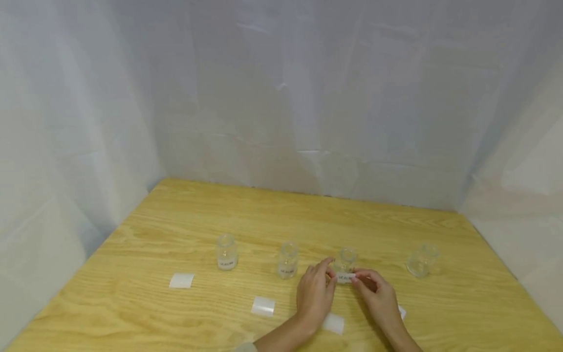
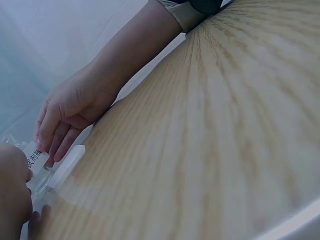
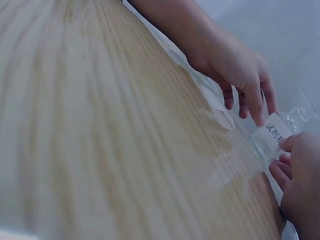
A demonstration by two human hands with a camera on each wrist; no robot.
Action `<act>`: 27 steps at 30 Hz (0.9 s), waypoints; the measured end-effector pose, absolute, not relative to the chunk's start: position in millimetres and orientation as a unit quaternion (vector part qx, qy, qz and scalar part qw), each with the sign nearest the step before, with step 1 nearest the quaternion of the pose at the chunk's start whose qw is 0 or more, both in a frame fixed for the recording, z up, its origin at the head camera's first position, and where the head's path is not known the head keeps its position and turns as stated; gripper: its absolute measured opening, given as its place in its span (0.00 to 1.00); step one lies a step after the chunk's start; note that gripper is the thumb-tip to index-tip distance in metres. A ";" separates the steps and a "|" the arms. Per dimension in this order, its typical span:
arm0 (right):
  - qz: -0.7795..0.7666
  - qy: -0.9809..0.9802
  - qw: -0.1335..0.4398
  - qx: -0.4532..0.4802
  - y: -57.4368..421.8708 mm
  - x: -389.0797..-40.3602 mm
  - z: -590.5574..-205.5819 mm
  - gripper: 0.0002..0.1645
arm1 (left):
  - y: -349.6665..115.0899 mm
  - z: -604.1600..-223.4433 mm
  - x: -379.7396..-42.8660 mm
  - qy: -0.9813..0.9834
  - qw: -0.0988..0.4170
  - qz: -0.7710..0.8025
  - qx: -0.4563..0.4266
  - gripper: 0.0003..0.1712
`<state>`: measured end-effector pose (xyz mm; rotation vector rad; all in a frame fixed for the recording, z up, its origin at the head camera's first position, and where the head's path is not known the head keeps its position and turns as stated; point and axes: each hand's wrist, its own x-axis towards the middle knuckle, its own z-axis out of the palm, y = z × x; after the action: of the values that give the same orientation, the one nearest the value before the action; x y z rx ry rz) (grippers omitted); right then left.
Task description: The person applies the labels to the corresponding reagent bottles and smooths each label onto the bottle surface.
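Note:
A small clear glass bottle (image 1: 346, 257) stands upright between the two hands. Across its front lies a white label (image 1: 345, 277) with dark Chinese characters, also legible in the right wrist view as a label (image 3: 273, 132). The left hand (image 1: 314, 291) holds the bottle's left side, thumb by the label's left end. From the other side, the right hand (image 1: 378, 298) pinches the label's right end between thumb and finger. In the left wrist view the left hand (image 2: 12, 185) is cut by the frame edge; the right hand (image 2: 75, 105) faces it. Whether the label's ends stick is hidden.
To the left stand two labelled glass bottles, one (image 1: 226, 253) and another (image 1: 288, 261). An unlabelled-looking glass bottle (image 1: 422, 260) leans or lies at right. White paper pieces, one (image 1: 182, 280), another (image 1: 263, 306) and a third (image 1: 333, 323), lie on the wooden table (image 1: 145, 313).

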<state>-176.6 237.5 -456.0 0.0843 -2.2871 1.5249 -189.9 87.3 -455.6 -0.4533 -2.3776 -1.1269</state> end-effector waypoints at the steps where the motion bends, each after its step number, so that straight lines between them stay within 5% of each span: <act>1: 0.544 -0.816 0.193 0.028 237.5 -176.7 -455.7 0.07 | 87.3 -455.4 -189.9 -0.866 0.233 -0.411 -0.165 0.25; 27: 0.527 -0.831 0.181 -0.012 233.3 -180.5 -453.3 0.10 | 86.6 -455.0 -193.0 -0.867 0.231 -0.415 -0.150 0.20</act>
<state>-180.5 233.3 -453.3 -0.0345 -2.3463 1.4874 -193.0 86.6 -455.0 -0.4128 -2.3853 -1.1412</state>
